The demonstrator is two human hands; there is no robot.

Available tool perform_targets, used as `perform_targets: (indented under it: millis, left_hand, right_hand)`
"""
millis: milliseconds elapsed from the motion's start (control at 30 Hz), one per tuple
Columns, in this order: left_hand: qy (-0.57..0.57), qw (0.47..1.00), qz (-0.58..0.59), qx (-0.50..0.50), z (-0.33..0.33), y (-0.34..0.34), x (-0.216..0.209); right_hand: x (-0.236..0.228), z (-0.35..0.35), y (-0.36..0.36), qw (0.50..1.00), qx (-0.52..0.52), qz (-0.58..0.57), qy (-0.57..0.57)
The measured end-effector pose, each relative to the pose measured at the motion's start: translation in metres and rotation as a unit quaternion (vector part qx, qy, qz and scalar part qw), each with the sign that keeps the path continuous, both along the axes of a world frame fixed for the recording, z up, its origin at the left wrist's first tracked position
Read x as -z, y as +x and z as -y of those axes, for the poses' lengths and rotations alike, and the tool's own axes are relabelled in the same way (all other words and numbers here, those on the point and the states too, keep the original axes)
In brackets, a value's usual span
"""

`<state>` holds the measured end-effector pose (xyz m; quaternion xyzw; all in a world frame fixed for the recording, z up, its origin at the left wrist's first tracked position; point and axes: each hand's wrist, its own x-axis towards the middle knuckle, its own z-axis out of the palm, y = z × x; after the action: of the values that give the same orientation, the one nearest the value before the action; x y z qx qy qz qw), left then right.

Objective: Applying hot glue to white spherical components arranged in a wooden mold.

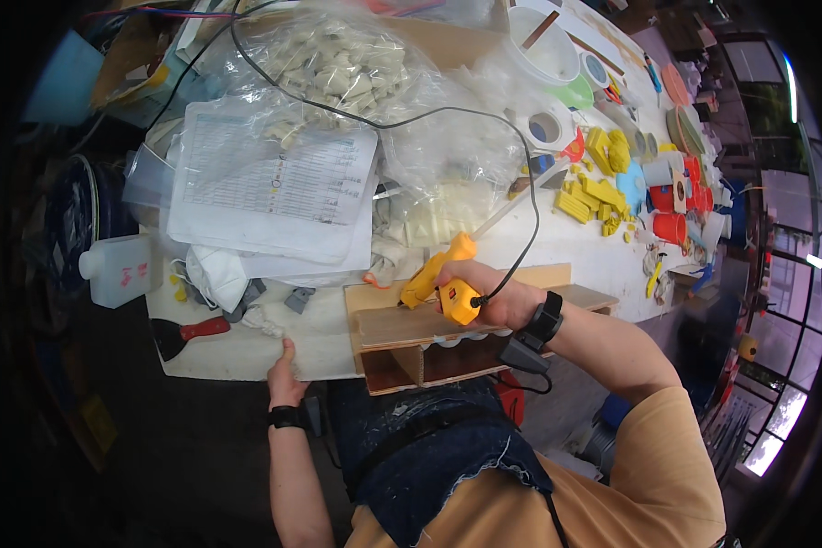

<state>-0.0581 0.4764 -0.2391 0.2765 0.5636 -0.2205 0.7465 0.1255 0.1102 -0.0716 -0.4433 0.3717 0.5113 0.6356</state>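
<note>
My right hand (493,292) is closed around a yellow glue gun (423,277), tilted above a low wooden box (384,326) with open compartments at the table's front edge. A black cord runs from the gun's handle end, looping over the table to the far left. At the front edge left of the box rests my left hand (285,376), one finger stretched onto the tabletop; its other fingers are mostly hidden. It holds nothing that I can see. Just beyond that finger lies a crumpled whitish piece (263,321), with small grey pieces (298,300) near it.
A red-handled scraper (204,329), white mask (217,274) and white plastic bottle (119,270) stand left. Behind are printed sheets (265,192) and a clear bag of pale pieces (347,68). Yellow blocks (594,194), a tape roll (547,130) and red cups (669,228) crowd the right.
</note>
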Motion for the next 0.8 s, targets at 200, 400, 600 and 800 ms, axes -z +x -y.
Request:
perform_targets:
  millis: [200, 400, 600, 800]
  left_hand:
    - [0.012, 1.000, -0.008, 0.004, 0.001, 0.000, -0.002]
    - [0.033, 0.999, -0.025, 0.007, 0.002, 0.001, -0.002]
    - [0.044, 0.998, -0.037, 0.016, 0.004, 0.004, -0.006]
    - [0.051, 0.998, -0.040, 0.013, 0.006, 0.007, -0.013]
  right_hand:
    - [-0.028, -0.012, 0.013, 0.997, -0.003, -0.074, 0.031]
    - [-0.021, -0.003, 0.016, 0.993, -0.034, -0.035, 0.105]
    - [0.014, 0.005, 0.002, 0.985, -0.131, 0.063, 0.097]
    - [0.015, -0.002, 0.001, 0.987, -0.112, 0.055, 0.104]
